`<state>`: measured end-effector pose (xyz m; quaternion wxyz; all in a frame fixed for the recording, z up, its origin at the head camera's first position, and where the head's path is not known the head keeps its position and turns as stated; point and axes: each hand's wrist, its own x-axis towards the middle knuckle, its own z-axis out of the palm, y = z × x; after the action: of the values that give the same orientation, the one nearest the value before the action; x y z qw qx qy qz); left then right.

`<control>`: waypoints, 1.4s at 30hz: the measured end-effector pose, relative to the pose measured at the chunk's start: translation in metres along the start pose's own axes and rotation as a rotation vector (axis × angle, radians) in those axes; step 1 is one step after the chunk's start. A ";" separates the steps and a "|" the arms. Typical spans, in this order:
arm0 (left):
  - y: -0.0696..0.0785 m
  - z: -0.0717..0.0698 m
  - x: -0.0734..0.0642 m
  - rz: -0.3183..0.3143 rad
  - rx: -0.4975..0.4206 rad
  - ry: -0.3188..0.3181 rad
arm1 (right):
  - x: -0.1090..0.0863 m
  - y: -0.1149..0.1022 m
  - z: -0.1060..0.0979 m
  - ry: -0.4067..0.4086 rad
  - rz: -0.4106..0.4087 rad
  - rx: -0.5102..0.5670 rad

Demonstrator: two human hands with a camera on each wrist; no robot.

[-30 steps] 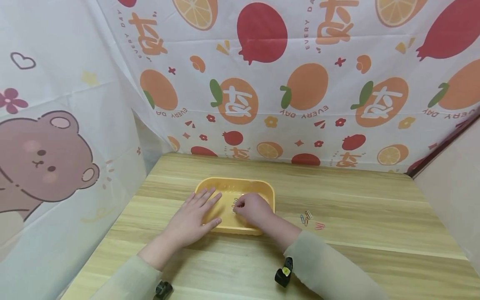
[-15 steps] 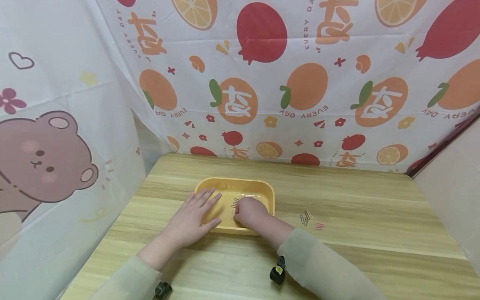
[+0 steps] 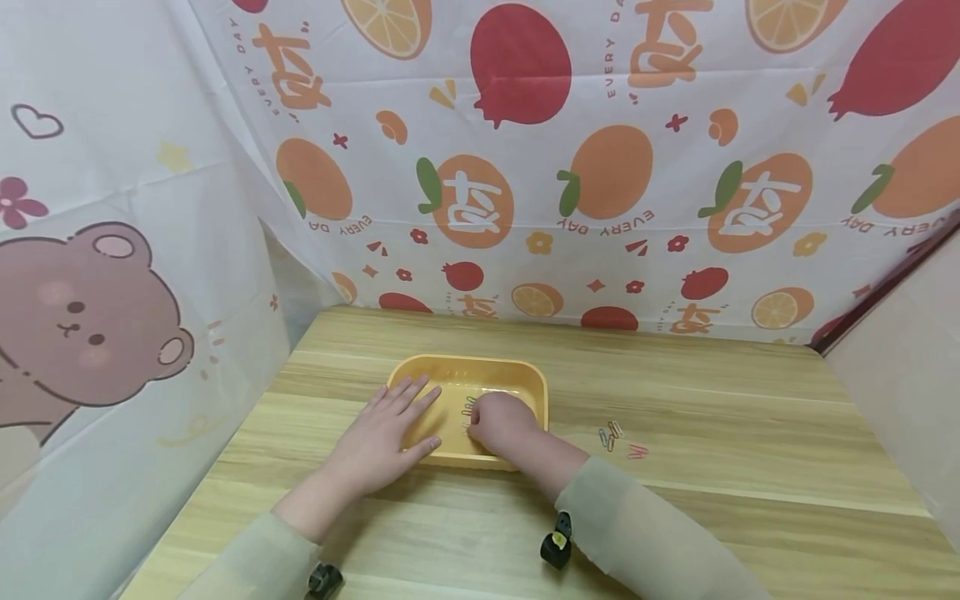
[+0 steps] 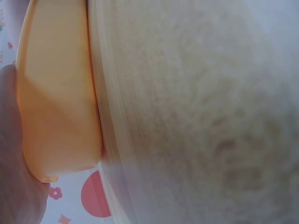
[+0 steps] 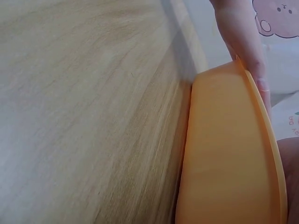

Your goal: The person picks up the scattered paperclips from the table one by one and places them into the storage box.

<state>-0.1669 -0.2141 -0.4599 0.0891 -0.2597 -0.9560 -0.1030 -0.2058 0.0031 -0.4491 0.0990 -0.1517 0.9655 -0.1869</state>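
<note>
A yellow tray (image 3: 517,367) lies on the wooden table, with a short row of small paper clips (image 3: 468,407) on its floor. My left hand (image 3: 375,442) lies spread over the tray's left front corner, fingers straight, fingertips at the left rim and inside. Inside the right half of the tray, my right hand (image 3: 501,423) has its fingers curled, pinching a paper clip at the near end of the row; the palm side is hidden. In the right wrist view the tray's outer wall (image 5: 224,149) covers most of that hand.
Several loose paper clips (image 3: 611,435) lie on the table right of the tray, beside a few pink clips (image 3: 637,451). Printed cloth (image 3: 540,183) hangs behind the table, and a bear-print cloth (image 3: 97,317) at its left.
My right hand has shifted slightly toward me along the row of paper clips, its fingers curling further out of sight. The left hand stays put on the tray.
</note>
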 end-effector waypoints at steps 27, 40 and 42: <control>0.000 -0.003 0.001 -0.005 0.006 -0.016 | -0.007 0.011 -0.017 0.085 -0.069 0.182; 0.000 -0.003 0.002 -0.009 0.006 -0.015 | -0.019 0.016 -0.028 0.120 -0.054 0.296; 0.000 -0.002 0.002 -0.011 0.009 -0.015 | -0.021 0.018 -0.029 0.132 -0.036 0.313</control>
<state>-0.1685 -0.2138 -0.4574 0.0827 -0.2550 -0.9585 -0.0975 -0.1985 0.0357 -0.4267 0.0543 -0.1393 0.9260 -0.3465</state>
